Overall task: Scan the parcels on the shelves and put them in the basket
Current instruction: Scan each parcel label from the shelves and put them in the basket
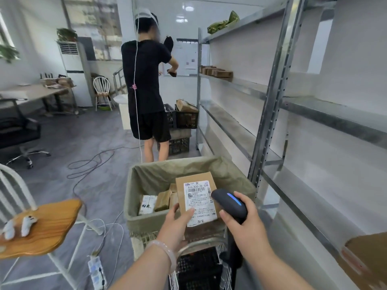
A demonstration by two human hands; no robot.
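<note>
1. Parcel (195, 197) in the air, right over the basket (130, 206), with its white label facing up. It is not in the basket yet.
2. The left hand (178, 223) holds the parcel by its low edge. The thumb lies on the label and the fingers curl under.
3. The right hand (245, 227) is wrapped tight round a scanner (229, 203). A blue light glows on top of it. Its head sits just beside the right edge of the label.
4. I think the step now is the scan. I cannot tell if the scan has gone through.
5. Done so far: a few small boxes (162, 200) lie at the bottom of the basket, so some parcels look finished.
6. Left to do: drop this parcel in, then get more. The shelves (272, 114) near the basket look bare.
7. A row of brown boxes (216, 71) sits on a far shelf, and a green bag (223, 23) lies on the top one. A big box (366, 260) shows at the low right corner.
8. Another person (146, 80) works by the far end, so those far boxes may be that person's job. I cannot tell.
9. My guess: the near part is mostly done, with only a few parcels to go.
</note>
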